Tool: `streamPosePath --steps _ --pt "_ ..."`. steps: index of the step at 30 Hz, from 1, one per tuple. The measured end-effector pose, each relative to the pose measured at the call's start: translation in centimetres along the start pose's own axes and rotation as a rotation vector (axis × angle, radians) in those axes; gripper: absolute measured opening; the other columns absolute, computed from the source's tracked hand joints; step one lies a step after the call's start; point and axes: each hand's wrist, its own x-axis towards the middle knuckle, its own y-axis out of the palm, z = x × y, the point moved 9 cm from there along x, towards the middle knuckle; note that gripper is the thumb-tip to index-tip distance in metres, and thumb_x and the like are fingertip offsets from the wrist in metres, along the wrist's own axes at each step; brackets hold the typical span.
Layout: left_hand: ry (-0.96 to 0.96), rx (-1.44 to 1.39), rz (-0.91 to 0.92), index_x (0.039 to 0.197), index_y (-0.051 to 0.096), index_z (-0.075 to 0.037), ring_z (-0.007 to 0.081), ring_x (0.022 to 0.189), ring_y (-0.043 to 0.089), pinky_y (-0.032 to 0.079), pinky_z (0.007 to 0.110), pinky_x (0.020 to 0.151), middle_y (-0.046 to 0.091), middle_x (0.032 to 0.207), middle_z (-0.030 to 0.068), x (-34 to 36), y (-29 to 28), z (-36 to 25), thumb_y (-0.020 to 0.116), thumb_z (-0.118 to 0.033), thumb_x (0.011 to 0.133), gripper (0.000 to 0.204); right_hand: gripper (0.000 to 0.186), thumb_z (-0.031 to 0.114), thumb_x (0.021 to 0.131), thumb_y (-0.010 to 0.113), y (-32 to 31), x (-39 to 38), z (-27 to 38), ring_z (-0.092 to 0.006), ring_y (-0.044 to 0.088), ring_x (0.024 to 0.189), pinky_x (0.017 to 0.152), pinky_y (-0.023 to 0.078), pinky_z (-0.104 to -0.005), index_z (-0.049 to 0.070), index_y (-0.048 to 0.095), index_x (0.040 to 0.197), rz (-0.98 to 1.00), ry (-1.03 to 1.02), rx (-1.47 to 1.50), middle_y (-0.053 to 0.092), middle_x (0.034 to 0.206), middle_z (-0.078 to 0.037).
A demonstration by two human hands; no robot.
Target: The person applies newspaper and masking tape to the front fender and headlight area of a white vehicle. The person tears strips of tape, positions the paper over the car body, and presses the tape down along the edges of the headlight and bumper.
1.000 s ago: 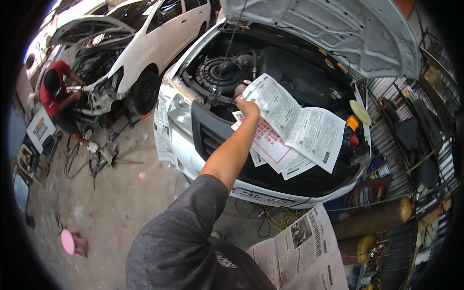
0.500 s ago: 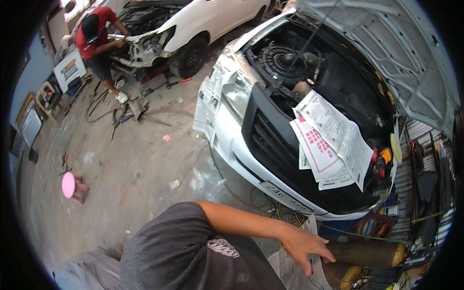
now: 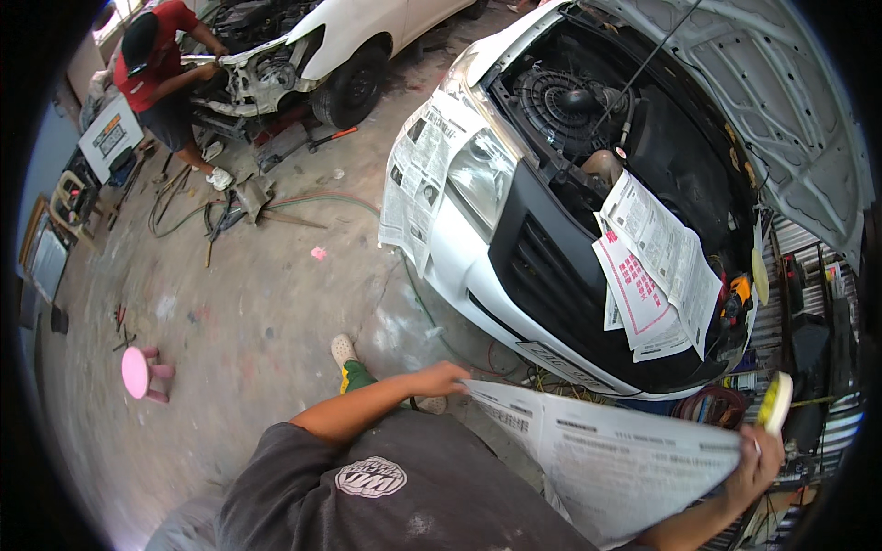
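A newspaper sheet (image 3: 625,459) is stretched out in front of my body, its upper edge running between my two hands. My left hand (image 3: 439,378) pinches the sheet's left corner. At the opposite corner, my right hand (image 3: 761,459) is closed on the newspaper. A pale, rounded object with a yellow side (image 3: 776,404), which looks like a roll of masking tape, sticks up from the right hand. Beyond the sheet stands a white car, its front bumper (image 3: 450,275) nearest me. More newspaper (image 3: 675,266) lies over its grille and engine bay, and another piece (image 3: 418,174) covers the fender beside the headlight (image 3: 482,179).
The car's raised hood (image 3: 781,110) leans over at the right, near corrugated metal and coiled hoses (image 3: 712,404). A co-worker in red (image 3: 161,73) bends over another white car (image 3: 367,37). A pink stool (image 3: 142,372) and a floor hose (image 3: 303,197) are at the left.
My left hand has come into view holding the newspaper's corner. The sheet has risen and spread out between both hands. The view has shifted slightly.
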Motion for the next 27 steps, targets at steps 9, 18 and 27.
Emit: streamPosePath --steps 9,18,27 --pt "-0.243 -0.052 -0.403 0.109 0.072 -0.004 0.0273 0.094 0.068 0.051 0.039 0.087 0.072 0.099 0.018 -10.3 -21.6 15.2 0.071 -0.019 0.09 0.025 0.011 0.004 0.089 0.066 16.2 9.8 5.6 -0.0137 0.053 0.076 0.071 0.042 -0.0287 -0.007 0.062 0.089 0.105 0.327 0.433 0.058 0.08 -0.006" --pt "-0.083 0.012 -0.603 0.099 0.071 0.0 0.0167 0.087 0.064 0.05 0.034 0.081 0.071 0.09 0.0105 -8.9 -45.9 11.9 0.071 -0.014 0.087 0.018 0.013 0.009 0.091 0.069 29.5 2.3 0.2 -0.0096 0.048 0.08 0.071 0.04 -0.026 -0.003 0.063 0.093 0.16 0.631 0.516 0.057 0.084 -0.001" --pt "-0.087 -0.066 -0.69 0.094 0.068 -0.002 0.0097 0.072 0.06 0.047 0.029 0.066 0.066 0.08 0.0003 3.0 -52.1 -2.0 0.073 -0.015 0.088 0.015 0.014 0.016 0.099 0.062 40.1 -7.3 -5.0 -0.0122 0.06 0.067 0.056 0.044 -0.0237 0.005 0.059 0.107 -0.281 1.186 0.894 0.059 0.085 -0.002"
